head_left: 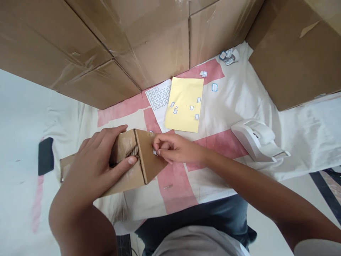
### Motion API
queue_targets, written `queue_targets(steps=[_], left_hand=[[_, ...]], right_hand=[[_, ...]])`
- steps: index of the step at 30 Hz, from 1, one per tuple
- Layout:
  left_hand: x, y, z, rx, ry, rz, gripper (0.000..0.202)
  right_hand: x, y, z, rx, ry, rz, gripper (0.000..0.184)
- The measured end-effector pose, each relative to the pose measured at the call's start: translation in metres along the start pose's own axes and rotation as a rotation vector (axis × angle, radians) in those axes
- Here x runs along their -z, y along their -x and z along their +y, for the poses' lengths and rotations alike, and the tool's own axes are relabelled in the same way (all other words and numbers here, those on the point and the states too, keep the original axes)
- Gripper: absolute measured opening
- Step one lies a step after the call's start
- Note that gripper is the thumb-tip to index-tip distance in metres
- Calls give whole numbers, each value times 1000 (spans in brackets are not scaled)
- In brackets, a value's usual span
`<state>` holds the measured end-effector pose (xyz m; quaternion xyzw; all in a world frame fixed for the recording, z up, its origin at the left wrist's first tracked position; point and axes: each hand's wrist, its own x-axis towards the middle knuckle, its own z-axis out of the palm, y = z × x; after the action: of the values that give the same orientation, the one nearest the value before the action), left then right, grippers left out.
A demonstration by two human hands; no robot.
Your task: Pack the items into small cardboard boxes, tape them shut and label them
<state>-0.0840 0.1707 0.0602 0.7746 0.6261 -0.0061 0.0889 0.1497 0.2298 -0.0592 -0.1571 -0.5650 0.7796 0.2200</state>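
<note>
"Pointing which way, the cardboard box (153,161)?"

"Its long axis runs left to right across the person's front, and one small end face looks right, toward the right hand (172,147). It is close to the near edge of the cloth (223,113); whether it rests there cannot be told."

"How do the hands stand?"

"The left hand (97,165) is clamped over the box, thumb by the edge of that end face, beside a gap. The right one has thumb and fingertips pinched together on a small label (155,152) at the end face."

"And the room around?"

"Large cartons (160,49) wall off the far side. Bare cloth lies right of the yellow sheet (183,89), reaching down to the white tape dispenser (257,142), well apart from the box."

"Any writing?"

"The white sheet (160,115), partly under the yellow one, carries rows of outlined rectangles; loose blue-bordered labels (214,87) lie on and beyond the yellow sheet. Any print there is too small to read."
</note>
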Motion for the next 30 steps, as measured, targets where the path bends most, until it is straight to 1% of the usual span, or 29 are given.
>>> queue_targets(steps=[6, 11, 12, 15, 16, 18, 19, 21, 25, 28, 30], left_hand=[[-1, -1, 1, 11, 3, -16, 64], [-1, 0, -1, 5, -4, -11, 63], [-1, 0, -1, 1, -8, -5, 63], [-1, 0, -1, -7, -18, 1, 64], [-1, 0, -1, -8, -19, 4, 64], [-2, 0, 0, -6, -18, 4, 66], [-2, 0, 0, -3, -19, 4, 66], [-1, 0, 1, 3, -25, 4, 67], [0, -1, 2, 8, -21, -15, 67], [2, -2, 5, 11, -9, -16, 68], [3, -3, 8, 15, -2, -18, 67]], right_hand=[[1, -3, 5, 22, 0, 4, 7], [0, -5, 7, 75, 41, 74, 16], [0, -5, 7, 88, 59, 92, 22], [3, -7, 7, 120, 106, 151, 56], [5, -7, 7, 121, 121, 151, 65], [9, -9, 8, 110, 156, 111, 74], [12, -11, 8, 100, 173, 80, 76], [17, -13, 11, 96, 197, 29, 76], [22, -18, 18, 121, 163, 17, 75], [22, -21, 21, 132, 136, -4, 66], [21, -22, 20, 137, 136, 9, 60]])
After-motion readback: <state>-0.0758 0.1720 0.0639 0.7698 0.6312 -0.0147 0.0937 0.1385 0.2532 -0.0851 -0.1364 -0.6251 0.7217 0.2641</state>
